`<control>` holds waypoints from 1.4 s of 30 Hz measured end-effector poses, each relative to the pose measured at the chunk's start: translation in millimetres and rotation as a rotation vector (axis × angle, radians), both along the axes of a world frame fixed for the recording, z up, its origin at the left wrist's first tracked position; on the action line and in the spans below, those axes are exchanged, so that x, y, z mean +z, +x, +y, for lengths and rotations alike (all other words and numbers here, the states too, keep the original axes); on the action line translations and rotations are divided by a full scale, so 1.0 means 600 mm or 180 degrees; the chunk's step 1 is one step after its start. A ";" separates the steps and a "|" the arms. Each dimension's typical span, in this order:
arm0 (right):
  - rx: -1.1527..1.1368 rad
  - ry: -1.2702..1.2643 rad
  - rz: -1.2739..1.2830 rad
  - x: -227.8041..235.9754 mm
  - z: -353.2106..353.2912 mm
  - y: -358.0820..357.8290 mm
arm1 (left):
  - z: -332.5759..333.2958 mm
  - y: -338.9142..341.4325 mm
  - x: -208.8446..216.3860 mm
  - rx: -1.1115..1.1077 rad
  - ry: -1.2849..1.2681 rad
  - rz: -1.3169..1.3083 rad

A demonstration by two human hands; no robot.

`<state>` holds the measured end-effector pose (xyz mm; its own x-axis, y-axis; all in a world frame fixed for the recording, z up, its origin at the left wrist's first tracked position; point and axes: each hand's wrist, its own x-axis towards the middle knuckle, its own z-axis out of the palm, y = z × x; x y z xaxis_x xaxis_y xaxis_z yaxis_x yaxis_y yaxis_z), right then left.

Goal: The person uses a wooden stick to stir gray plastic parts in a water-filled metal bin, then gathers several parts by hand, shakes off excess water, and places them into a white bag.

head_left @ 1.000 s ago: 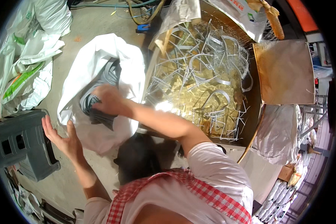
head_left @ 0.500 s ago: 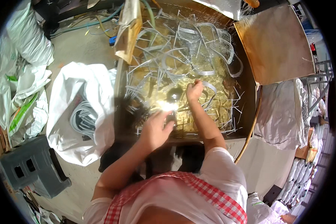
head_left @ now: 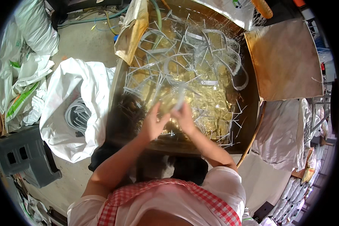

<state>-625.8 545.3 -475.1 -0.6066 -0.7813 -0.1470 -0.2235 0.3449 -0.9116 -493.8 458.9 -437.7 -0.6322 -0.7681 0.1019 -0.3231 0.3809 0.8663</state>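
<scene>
Both hands are over a water-filled tank [head_left: 251, 126], close to its near side. My right hand [head_left: 184, 119] has its fingers closed on a pale grey strip [head_left: 180, 97], which is smeared by motion and stands up from the fingers. To its left, my left hand [head_left: 151, 124] has thumb and fingers apart, with nothing visible in it. In the tank lie many loose grey strips, some straight and some bent into loops, such as a curved strip [head_left: 242, 86] by the right wall. Splashing water covers part of the far strips.
An open white bag [head_left: 53, 126] left of the tank holds looped grey strips [head_left: 78, 116]. A grey plastic stool [head_left: 32, 160] stands beyond it. A brown panel [head_left: 286, 62] leans over the tank's right side, a bent sheet [head_left: 131, 35] over the left. A hose [head_left: 157, 17] enters at the back.
My right hand has come back toward me and left, lifting a strip out of the water. My left hand stays near the tank's near side. The view has shifted slightly.
</scene>
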 end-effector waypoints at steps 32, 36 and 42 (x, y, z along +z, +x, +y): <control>-0.0591 0.0584 -0.0768 -0.046 0.010 -0.179 | -0.002 -0.002 0.033 -0.0811 0.1353 -0.0871; -0.1393 0.0823 -0.0274 -0.133 0.001 -0.154 | -0.008 0.015 0.037 -0.0815 0.1627 -0.0941; -0.0402 0.0617 -0.0025 -0.166 -0.082 -0.241 | 0.000 0.019 0.043 -0.0038 0.3806 0.0416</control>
